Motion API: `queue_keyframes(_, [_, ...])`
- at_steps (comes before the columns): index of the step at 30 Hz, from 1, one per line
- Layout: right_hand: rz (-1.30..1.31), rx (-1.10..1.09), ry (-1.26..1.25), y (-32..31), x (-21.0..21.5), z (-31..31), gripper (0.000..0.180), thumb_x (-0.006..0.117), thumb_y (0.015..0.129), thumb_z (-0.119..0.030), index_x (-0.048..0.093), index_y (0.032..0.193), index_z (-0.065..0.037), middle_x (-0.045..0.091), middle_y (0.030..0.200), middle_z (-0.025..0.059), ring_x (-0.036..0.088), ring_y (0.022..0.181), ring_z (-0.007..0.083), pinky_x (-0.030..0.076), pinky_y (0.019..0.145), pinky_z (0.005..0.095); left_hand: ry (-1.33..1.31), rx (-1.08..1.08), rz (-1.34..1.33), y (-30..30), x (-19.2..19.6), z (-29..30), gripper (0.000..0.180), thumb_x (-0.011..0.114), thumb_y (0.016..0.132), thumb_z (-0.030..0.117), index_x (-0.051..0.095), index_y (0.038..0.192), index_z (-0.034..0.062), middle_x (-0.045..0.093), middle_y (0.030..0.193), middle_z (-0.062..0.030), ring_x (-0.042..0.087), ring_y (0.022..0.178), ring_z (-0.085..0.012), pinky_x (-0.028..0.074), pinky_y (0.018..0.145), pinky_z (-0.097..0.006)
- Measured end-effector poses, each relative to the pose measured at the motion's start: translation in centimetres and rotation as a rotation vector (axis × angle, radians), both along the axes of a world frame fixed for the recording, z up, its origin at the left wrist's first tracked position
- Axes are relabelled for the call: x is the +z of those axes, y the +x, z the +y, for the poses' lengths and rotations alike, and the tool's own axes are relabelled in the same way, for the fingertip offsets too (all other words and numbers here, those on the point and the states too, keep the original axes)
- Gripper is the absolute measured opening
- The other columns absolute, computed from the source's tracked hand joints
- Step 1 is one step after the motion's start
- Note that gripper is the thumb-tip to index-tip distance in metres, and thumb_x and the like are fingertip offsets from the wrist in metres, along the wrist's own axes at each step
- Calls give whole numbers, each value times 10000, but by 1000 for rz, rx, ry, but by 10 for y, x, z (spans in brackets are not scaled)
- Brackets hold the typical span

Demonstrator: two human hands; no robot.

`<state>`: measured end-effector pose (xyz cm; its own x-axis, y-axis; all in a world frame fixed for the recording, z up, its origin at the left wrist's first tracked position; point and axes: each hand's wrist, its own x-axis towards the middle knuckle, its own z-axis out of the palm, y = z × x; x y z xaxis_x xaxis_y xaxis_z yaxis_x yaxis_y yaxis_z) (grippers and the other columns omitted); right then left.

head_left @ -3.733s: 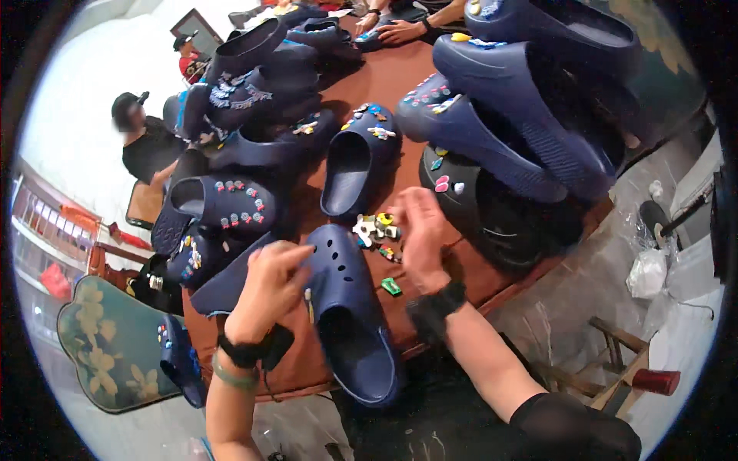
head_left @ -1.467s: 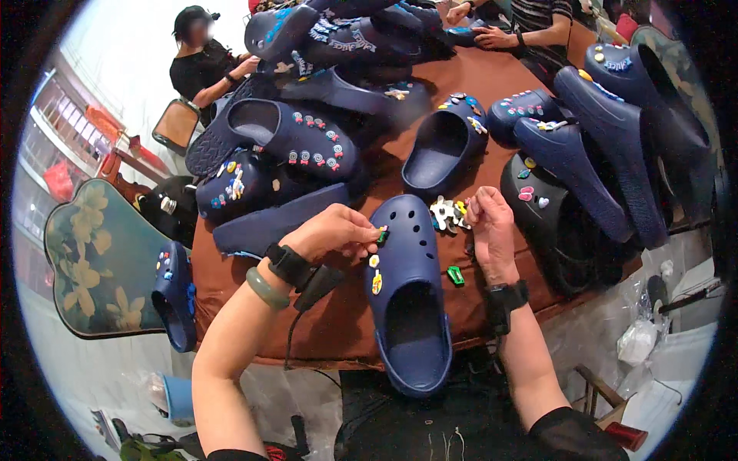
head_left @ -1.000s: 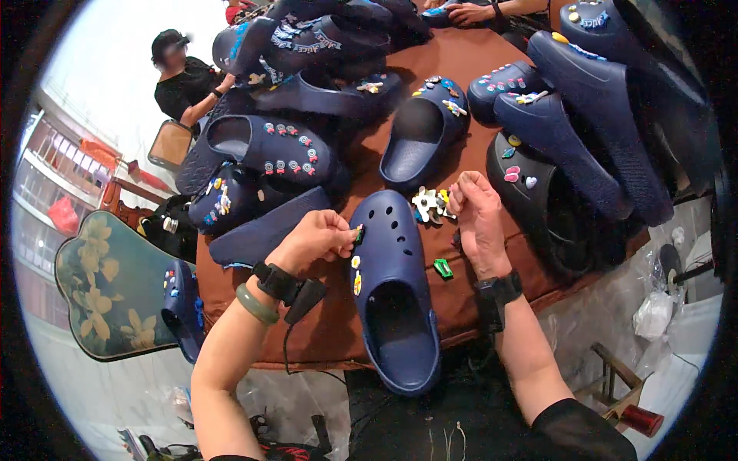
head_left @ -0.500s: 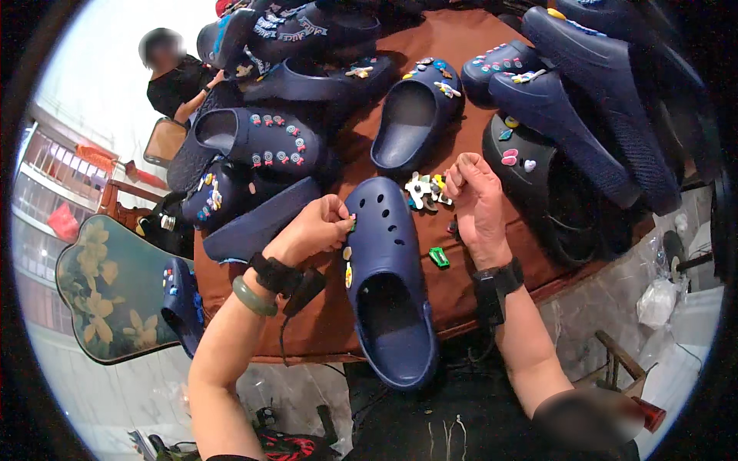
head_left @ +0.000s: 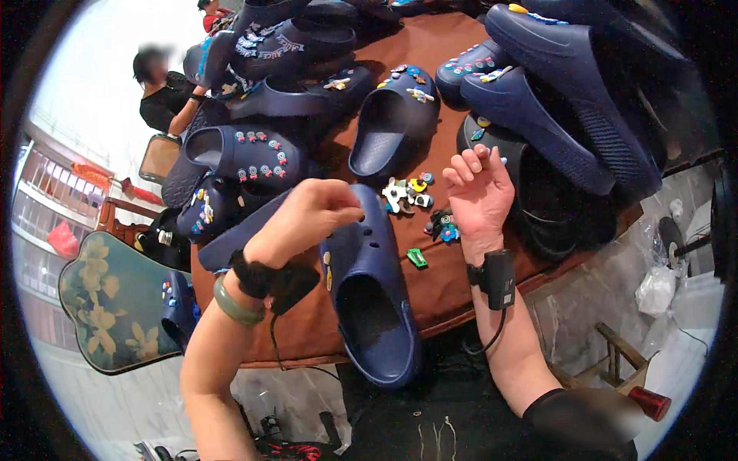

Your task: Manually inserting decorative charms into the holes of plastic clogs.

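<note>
A dark blue clog (head_left: 369,300) lies in front of me, heel towards me, with holes in its toe and a few small charms along its left side. My left hand (head_left: 311,211) is over the left of the toe, fingers bent and pressed together; whatever they hold is hidden. My right hand (head_left: 478,192) is raised to the right of the clog, palm up, fingers loosely curled with nothing visible in them. Between the clog and that hand lie a green charm (head_left: 417,257), a pile of white and yellow charms (head_left: 407,194) and some dark and blue charms (head_left: 443,226).
A decorated blue clog (head_left: 392,127) stands beyond on the brown cloth (head_left: 453,284). More clogs crowd the left, the far side and the right. A chair with a flowered back (head_left: 108,307) stands at left, a wooden stool (head_left: 619,357) at lower right. Another person (head_left: 165,96) works at far left.
My left hand has turned over the clog's toe, covering part of it. My right hand has opened from a closed shape and tipped palm up. The view has shifted slightly.
</note>
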<state>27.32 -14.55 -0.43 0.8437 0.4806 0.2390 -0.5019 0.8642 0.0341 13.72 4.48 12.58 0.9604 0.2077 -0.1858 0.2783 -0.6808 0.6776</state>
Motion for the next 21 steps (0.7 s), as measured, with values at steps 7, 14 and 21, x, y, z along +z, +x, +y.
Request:
queue_keyframes(7, [30, 7, 59, -1, 1, 2, 262, 521, 963, -301, 573, 887, -56, 440, 693, 17, 400, 640, 140, 340, 614, 285, 505, -714, 161, 60, -21, -67, 159, 610, 769, 162, 682, 780, 21, 657, 753, -189, 659, 754, -348, 524, 665, -424])
queue_keyframes(14, [24, -18, -41, 2, -1, 2, 292, 528, 957, -333, 580, 895, -52, 447, 695, 17, 406, 642, 138, 341, 603, 274, 680, -876, 176, 86, -50, -96, 166, 641, 733, 162, 688, 804, 20, 685, 838, -165, 683, 808, -309, 543, 682, -386])
queue_keyframes(21, [4, -12, -17, 2, 2, -3, 289, 532, 955, -330, 586, 906, -50, 448, 705, 15, 406, 648, 136, 335, 600, 272, 636, -827, 79, 87, -64, -90, 155, 644, 743, 147, 641, 733, -8, 656, 756, -201, 667, 754, -347, 534, 663, -434])
